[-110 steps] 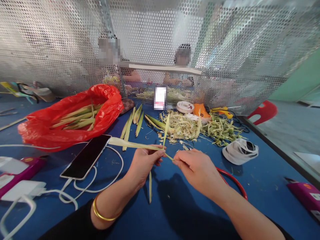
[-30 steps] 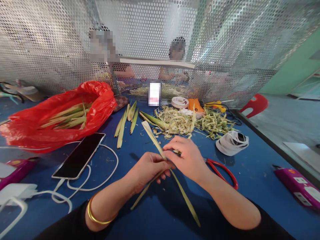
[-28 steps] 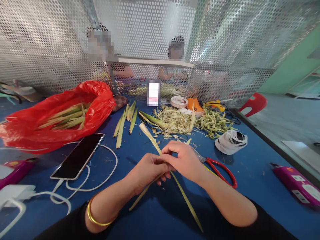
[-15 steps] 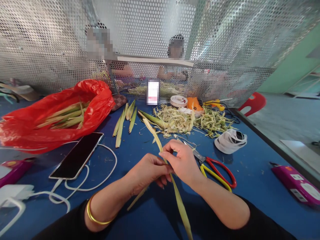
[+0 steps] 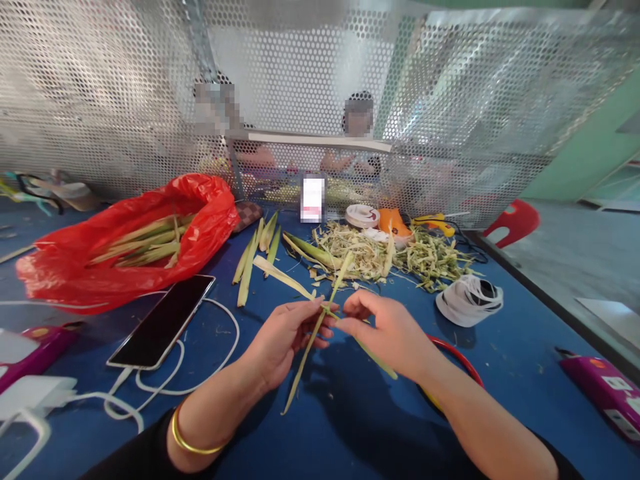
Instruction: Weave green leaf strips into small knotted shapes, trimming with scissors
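My left hand and my right hand meet over the blue table, both pinched on crossed pale green leaf strips. One strip runs up and left toward the loose leaves, another points up toward the scrap heap, and the tails hang down toward me. A gold bangle sits on my left wrist. Red-handled scissors lie just behind my right hand, mostly hidden by it.
A red plastic bag of green leaves lies at the left, with a phone on a white cable beside it. Loose leaves, a scrap heap, white tape rolls and a purple power strip surround me. Two people sit behind the perforated metal screen.
The strips have been turned and crossed: one long end now points left and up, another rises toward the scrap heap. My right hand has moved right, covering the scissors.
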The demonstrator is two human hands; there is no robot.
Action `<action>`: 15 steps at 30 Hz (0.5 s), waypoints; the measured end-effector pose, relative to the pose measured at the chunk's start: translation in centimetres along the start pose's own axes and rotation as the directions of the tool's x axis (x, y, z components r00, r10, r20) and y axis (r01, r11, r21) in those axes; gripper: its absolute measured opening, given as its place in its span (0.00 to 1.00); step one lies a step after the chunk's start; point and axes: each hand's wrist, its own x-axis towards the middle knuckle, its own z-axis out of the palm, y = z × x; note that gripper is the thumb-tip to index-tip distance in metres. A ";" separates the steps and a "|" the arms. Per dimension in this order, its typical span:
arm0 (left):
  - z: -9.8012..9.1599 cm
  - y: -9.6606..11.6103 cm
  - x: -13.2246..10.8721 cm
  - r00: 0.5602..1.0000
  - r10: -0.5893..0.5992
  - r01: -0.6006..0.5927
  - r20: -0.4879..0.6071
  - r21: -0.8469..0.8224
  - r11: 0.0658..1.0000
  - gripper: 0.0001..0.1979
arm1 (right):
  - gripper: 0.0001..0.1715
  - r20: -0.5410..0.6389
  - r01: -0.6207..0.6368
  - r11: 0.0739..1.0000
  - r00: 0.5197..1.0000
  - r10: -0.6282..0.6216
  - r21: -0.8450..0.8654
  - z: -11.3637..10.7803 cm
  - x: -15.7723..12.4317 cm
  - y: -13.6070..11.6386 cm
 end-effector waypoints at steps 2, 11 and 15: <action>0.0 -0.1 0.1 1.000 0.012 -0.012 -0.013 0.013 1.000 0.12 | 0.10 0.038 0.005 1.000 0.999 -0.006 0.003 0.7 -0.1 -0.1; 0.5 -0.9 0.3 0.994 0.052 -0.045 -0.096 0.069 0.997 0.12 | 0.12 0.018 -0.065 0.969 0.998 0.062 0.237 1.4 0.4 0.5; 0.8 -1.0 -0.1 1.000 -0.020 0.020 -0.011 0.098 0.995 0.13 | 0.10 0.041 -0.171 0.832 0.984 0.176 0.528 1.7 0.8 0.3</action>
